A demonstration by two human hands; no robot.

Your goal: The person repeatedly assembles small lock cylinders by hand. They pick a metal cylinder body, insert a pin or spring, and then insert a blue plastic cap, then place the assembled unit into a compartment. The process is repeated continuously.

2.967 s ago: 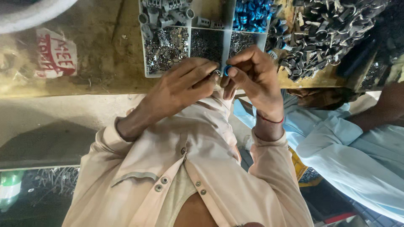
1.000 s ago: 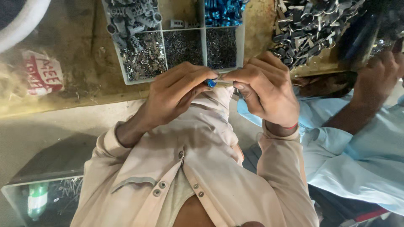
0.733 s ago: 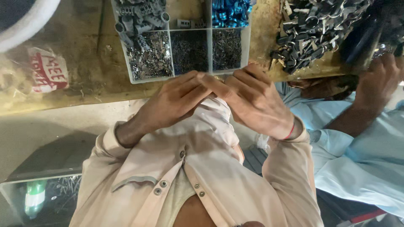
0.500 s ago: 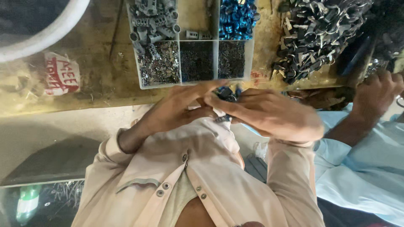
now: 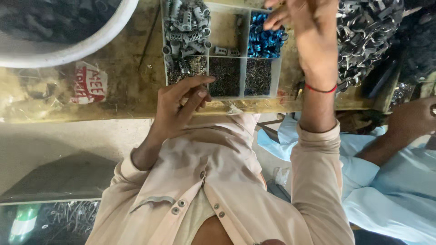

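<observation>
blue parts (image 5: 263,41) lie just beside right-hand fingers (image 5: 277,18).

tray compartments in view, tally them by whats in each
grey ribbed cylinders: 1
blue pieces: 1
nearly bare, a few small grey pieces: 1
fine dark bits: 3
total: 6

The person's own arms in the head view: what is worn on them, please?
Both arms wear long beige shirt sleeves, pushed back from the wrists. The right hand has a thin red thread band at the wrist. The left hand is bare, with no glove or band.
</observation>
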